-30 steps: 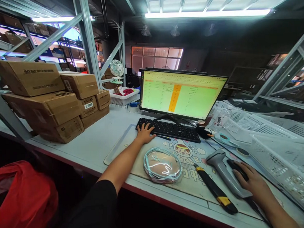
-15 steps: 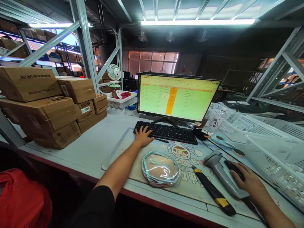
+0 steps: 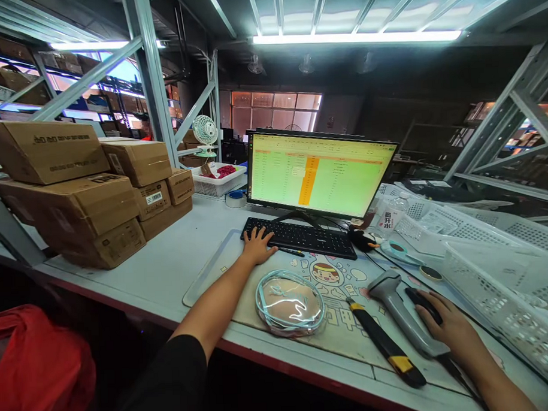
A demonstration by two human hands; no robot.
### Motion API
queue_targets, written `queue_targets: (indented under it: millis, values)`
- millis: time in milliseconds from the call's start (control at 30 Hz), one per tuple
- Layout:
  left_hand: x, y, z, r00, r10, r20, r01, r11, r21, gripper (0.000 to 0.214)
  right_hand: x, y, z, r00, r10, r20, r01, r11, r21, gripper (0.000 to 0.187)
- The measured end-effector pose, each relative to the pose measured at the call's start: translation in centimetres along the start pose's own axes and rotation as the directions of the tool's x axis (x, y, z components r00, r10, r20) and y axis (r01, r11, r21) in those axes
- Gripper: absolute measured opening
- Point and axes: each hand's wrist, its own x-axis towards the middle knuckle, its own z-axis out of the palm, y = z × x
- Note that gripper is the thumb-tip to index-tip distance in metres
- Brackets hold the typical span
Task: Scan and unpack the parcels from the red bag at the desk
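My left hand point(image 3: 257, 246) rests flat with fingers spread on the left end of a black keyboard point(image 3: 302, 237). My right hand point(image 3: 447, 330) lies over a black mouse point(image 3: 422, 302), fingers curved on it. Behind the keyboard a monitor point(image 3: 318, 175) shows a green and orange spreadsheet. Between my arms on the cartoon desk mat point(image 3: 344, 287) lie a clear bag with a coiled cable point(image 3: 290, 302), a black and yellow utility knife point(image 3: 385, 349) and a grey barcode scanner point(image 3: 403, 315), the scanner just left of my right hand.
Stacked cardboard boxes point(image 3: 84, 188) fill the table's left. White plastic baskets point(image 3: 496, 257) crowd the right. A small basket point(image 3: 219, 178), a tape roll point(image 3: 235, 198) and a fan point(image 3: 205, 131) stand behind. A red bag point(image 3: 41, 363) sits at lower left. Steel shelving posts point(image 3: 150, 84) rise around.
The view has shifted slightly up and right. Both hands stay on the keyboard and the mouse.
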Motion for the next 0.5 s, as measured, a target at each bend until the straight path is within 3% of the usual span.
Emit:
queue_targets:
  millis: [300, 500]
  values:
    - [-0.03, 0.09, 0.08, 1.000, -0.022, -0.017, 0.021, 1.000, -0.009, 0.071, 0.29, 0.03, 0.10, 0.998, 0.056, 0.024, -0.057, 0.998, 0.022, 0.062]
    - [-0.14, 0.27, -0.07, 0.999, -0.025, -0.020, 0.025, 1.000, -0.019, 0.071, 0.44, 0.68, 0.52, 1.000, 0.011, 0.011, -0.011, 1.000, 0.018, 0.067]
